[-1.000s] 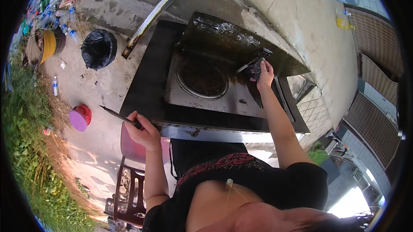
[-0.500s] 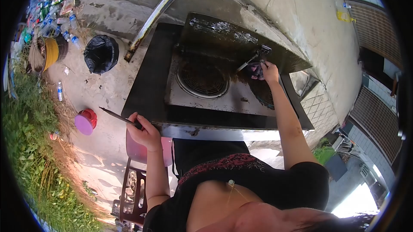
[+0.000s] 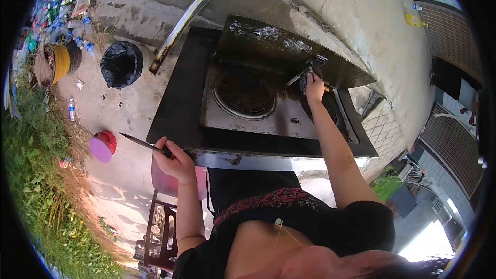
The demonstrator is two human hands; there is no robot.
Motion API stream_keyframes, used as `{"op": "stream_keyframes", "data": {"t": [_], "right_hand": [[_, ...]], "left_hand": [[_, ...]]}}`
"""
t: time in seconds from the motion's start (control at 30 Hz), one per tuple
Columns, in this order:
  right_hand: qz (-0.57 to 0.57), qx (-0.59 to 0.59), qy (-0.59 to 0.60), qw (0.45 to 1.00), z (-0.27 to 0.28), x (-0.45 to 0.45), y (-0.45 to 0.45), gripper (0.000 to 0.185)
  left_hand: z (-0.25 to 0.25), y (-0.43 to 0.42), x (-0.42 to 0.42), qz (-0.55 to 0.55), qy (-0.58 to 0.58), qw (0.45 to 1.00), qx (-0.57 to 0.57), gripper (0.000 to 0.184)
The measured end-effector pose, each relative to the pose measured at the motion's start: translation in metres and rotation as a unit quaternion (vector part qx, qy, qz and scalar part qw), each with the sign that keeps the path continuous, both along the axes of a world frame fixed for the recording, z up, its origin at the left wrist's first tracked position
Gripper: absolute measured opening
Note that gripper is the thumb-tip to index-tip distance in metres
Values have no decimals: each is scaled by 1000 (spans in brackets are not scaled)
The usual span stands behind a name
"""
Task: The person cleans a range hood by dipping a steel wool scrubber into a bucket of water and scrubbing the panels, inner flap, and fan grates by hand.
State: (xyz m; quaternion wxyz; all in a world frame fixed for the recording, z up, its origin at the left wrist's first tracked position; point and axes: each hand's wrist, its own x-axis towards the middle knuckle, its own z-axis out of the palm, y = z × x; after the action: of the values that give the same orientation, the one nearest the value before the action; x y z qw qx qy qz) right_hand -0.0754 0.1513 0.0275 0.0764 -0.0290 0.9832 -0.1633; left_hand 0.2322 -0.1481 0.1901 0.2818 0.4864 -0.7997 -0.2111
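Note:
My left hand (image 3: 175, 160) is closed around a slim, dark, pointed tool (image 3: 140, 141), near the front left corner of the stove (image 3: 240, 126). The tool points left, away from the stove; its exact kind is unclear. My right hand (image 3: 314, 91) reaches to the back of the stove, with fingers bent at a dark crumpled bundle (image 3: 303, 83), and what they grip is partly hidden. Beside these fingers a metal-handled tool (image 3: 293, 80) leans near the backsplash (image 3: 263, 41). A round coil burner (image 3: 244, 97) lies left of my right hand. The stove top is stained and rusty.
A rusty metal post (image 3: 191, 20) slants behind the stove's left side. On the ground to the left are a black-lined bin (image 3: 121, 65), a red and purple stool (image 3: 103, 146) and several plastic bottles (image 3: 85, 38). A wall (image 3: 372, 15) rises behind.
My right hand has shifted a little left over the dark bundle, covering the pinkish part that showed before. My left hand and its tool have barely moved.

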Motion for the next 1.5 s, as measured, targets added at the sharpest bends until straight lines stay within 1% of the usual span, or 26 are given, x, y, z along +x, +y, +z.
{"op": "stream_keyframes", "data": {"t": [0.07, 0.1, 0.17, 0.27, 0.3, 0.37, 0.4, 0.47, 0.53, 0.57, 0.63, 0.73, 0.77, 0.83, 0.9, 0.93, 0.97, 1.03, 1.1, 1.13, 1.17, 1.23, 1.33, 1.43, 1.47, 1.5], "right_hand": [[-78, -72, 105, 989, -6, 1, -17, 31], [-137, -19, -1, 990, 23, 1, -46, 31], [-153, 16, 6, 988, -11, 1, -39, 34], [-56, 92, -171, 979, -25, -6, -7, 35], [-60, 110, -165, 978, 29, 3, -30, 32], [-22, 18, 13, 1000, -5, 7, 2, 29], [-64, -14, 8, 998, -5, 5, 0, 29], [-150, -81, 6, 985, -1, -1, -10, 27], [-81, 28, 8, 996, 14, -6, -37, 30], [-88, 83, 17, 993, 5, -7, -40, 31], [-142, 62, 10, 988, -12, -2, -35, 32], [-120, 49, -164, 978, -59, 12, 10, 35], [-131, 50, -162, 977, -47, 15, 10, 35], [-111, -20, -62, 992, -21, 26, -1, 35], [-125, -39, 61, 990, 13, 22, -27, 29], [-117, 3, 29, 993, 29, 12, -39, 31], [-103, 26, 11, 994, 25, 3, -44, 33], [-56, 126, 29, 990, -4, -9, -40, 35], [-25, 159, -6, 987, -9, -14, -32, 36], [-40, 100, -68, 992, 12, -17, -33, 35], [-16, 83, -177, 981, 37, -27, -33, 34], [147, 107, -216, 959, 42, -53, -3, 33], [112, 20, -117, 987, 48, -45, -1, 33], [-92, -18, -87, 992, 32, -26, -27, 33], [-137, 17, -95, 986, 14, -29, -28, 32], [-250, -54, -150, 955, 13, -38, -37, 30]], "left_hand": [[0, 1, 2, 9, 1, 1000, 15, 14], [-1, 1, 2, 11, 3, 1000, 21, 14], [-1, 1, -1, 13, 6, 1000, 21, 14], [0, 0, 3, -5, 4, 1000, 6, 14], [-1, -1, 0, -8, 8, 1000, -7, 14], [1, 0, -3, 19, 11, 999, 41, 12], [4, 1, -1, 28, 5, 997, 67, 11], [3, 0, 1, 19, 0, 999, 36, 11], [3, 2, -4, 16, 3, 999, 30, 11], [6, 2, -6, 21, 6, 999, 37, 12], [10, 2, -5, 27, 5, 998, 51, 12], [11, 2, -9, 21, 11, 998, 55, 12], [7, 1, -6, 12, 16, 999, 46, 12], [5, -1, -5, 7, 19, 999, 33, 12], [6, 0, -4, 2, 13, 999, 32, 12], [7, 0, -4, 14, 1, 999, 48, 12], [6, 0, -6, 11, 9, 999, 43, 12], [5, 2, -4, 13, 20, 999, 31, 12], [7, 3, -4, 23, 8, 998, 50, 12], [10, 3, -6, 23, 5, 998, 59, 12], [12, 2, -8, 24, 6, 997, 70, 13], [14, 3, -9, 34, 10, 995, 91, 14], [5, -3, -4, -44, 17, 999, -25, 16], [11, 4, -9, 20, 28, 997, 74, 16], [5, 2, -4, 1, 25, 999, 43, 17], [5, 2, -6, -2, 26, 999, 33, 17]]}}
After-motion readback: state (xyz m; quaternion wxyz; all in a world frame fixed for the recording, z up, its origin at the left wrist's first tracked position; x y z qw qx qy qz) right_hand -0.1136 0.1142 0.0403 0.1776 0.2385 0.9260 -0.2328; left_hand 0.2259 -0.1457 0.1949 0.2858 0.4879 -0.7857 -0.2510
